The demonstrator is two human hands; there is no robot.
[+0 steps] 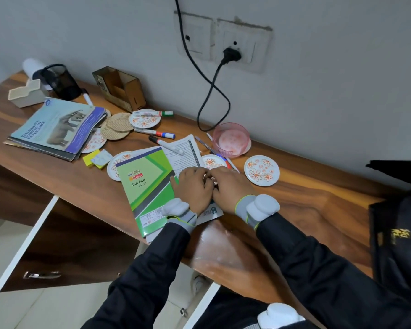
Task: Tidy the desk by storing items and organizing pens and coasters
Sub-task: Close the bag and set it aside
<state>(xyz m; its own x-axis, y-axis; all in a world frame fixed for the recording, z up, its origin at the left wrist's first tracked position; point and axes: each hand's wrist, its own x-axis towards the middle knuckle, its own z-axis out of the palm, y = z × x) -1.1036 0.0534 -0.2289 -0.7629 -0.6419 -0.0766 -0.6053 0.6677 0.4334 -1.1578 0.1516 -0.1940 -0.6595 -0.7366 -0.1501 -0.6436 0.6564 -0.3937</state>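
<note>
My left hand (194,187) and my right hand (231,186) meet knuckles-up, fingers curled, on a printed sheet (184,153) at the desk's front. What lies under the fingertips is hidden. A green slip pad (147,184) lies just left of my left hand. Flowered coasters lie scattered: one (261,170) to the right, one (211,161) just beyond my hands, one (144,119) farther back. Woven coasters (118,126) are stacked beside it. Markers (155,133) and pens (214,151) lie loose.
A wooden holder (120,87), a black mesh cup (61,81) and a beige tray (26,93) stand at the back left. A magazine stack (57,129), sticky notes (91,158), a pink bowl (231,138), a black cable (211,91), an open cabinet door (45,245), a black bag (399,222).
</note>
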